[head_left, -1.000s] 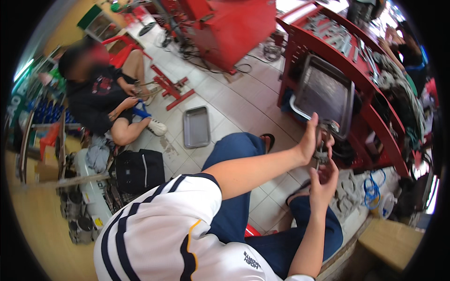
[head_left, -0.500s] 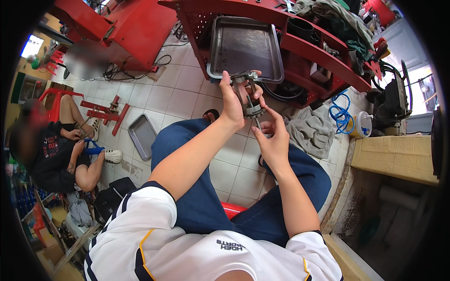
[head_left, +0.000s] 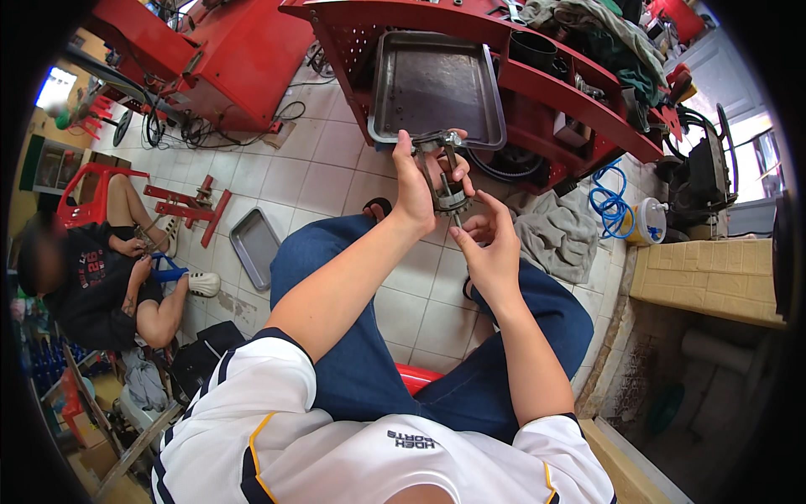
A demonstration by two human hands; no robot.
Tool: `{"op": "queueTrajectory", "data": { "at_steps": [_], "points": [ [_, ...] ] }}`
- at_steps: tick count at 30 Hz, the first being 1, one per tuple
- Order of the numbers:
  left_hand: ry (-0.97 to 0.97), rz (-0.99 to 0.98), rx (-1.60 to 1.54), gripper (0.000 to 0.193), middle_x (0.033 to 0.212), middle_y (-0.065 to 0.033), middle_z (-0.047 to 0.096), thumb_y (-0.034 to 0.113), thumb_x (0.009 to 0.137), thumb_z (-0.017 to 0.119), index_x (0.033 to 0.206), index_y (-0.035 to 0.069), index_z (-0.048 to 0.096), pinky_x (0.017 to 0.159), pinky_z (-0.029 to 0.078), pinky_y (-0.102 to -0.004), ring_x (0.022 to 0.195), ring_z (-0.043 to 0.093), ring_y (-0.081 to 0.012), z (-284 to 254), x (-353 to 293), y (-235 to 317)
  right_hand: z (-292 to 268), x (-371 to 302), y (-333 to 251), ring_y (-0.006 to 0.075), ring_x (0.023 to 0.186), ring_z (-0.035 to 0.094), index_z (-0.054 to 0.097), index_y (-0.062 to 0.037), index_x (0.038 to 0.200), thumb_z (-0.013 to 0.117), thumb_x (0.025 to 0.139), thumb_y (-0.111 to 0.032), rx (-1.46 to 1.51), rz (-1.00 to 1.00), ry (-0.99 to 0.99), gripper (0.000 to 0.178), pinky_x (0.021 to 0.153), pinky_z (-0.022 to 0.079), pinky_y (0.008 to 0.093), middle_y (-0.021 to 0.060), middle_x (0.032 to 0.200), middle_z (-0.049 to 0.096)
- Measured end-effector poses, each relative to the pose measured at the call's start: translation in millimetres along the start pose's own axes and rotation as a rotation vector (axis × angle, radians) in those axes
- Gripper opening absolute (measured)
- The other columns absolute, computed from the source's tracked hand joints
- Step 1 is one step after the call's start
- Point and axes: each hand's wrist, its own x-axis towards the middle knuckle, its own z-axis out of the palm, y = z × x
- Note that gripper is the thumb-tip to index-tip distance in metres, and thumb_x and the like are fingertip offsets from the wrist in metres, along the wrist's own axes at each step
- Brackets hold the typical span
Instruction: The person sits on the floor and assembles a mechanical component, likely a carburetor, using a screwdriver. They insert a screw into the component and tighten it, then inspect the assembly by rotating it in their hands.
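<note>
the person is working with both bare hands on a dark metal frame of two ring-like plates joined by slim bars (head_left: 451, 202); the large, grey, rectangular metal tray (head_left: 437, 88) is serving as landmark. the frame is sitting directly below the tray's lower edge as viewed, held up in the air. the left hand (head_left: 417, 191) is grasping it, the thumb standing along one side and the other fingers curling around behind the bars. the right hand (head_left: 491, 249), farther below the tray, is pinching the lower end of a slim metal rod (head_left: 456, 220) between thumb and fingers; the firmness of that pinch is not showing.

progress: the plates and bars are appearing joined already, and the rod is protruding through the lower plate, so the work is seemingly standing partway, at the adjusting of the rod. what is remaining is probably the rod's final setting; whether it is being turned in or drawn out is not showing.

surroundings: a red metal cart (head_left: 537, 91) is standing behind and right of the tray. a small, grey, rectangular metal pan (head_left: 255, 248) is lying left of and below it; a crumpled grey cloth (head_left: 554, 235) is lying to its lower right.
</note>
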Motion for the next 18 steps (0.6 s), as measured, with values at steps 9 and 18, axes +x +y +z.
{"op": "queueTrajectory", "data": {
  "at_steps": [9,18],
  "points": [
    [-0.006,0.006,0.027,0.104,0.072,-0.0031,0.053,0.092,0.086,0.023,0.131,0.004,0.054,0.067,0.053,-0.0360,0.065,0.063,-0.0213,1,2,-2,-1,4,7,0.0114,0.083,0.064,0.049,-0.0027,0.142,0.076,0.091,-0.005,0.171,0.043,-0.030,0.058,0.079,0.052,0.0265,0.0083,0.093,0.069],
    [-0.019,0.005,0.030,0.103,0.072,-0.0030,0.053,0.091,0.087,0.021,0.131,0.004,0.054,0.068,0.053,-0.0359,0.065,0.063,-0.0216,-1,1,-2,0,1,-2,0.0120,0.080,0.066,0.053,-0.0039,0.137,0.077,0.088,-0.002,0.089,0.040,0.030,0.055,0.076,0.053,0.0273,0.0079,0.092,0.071]
  ]
}}
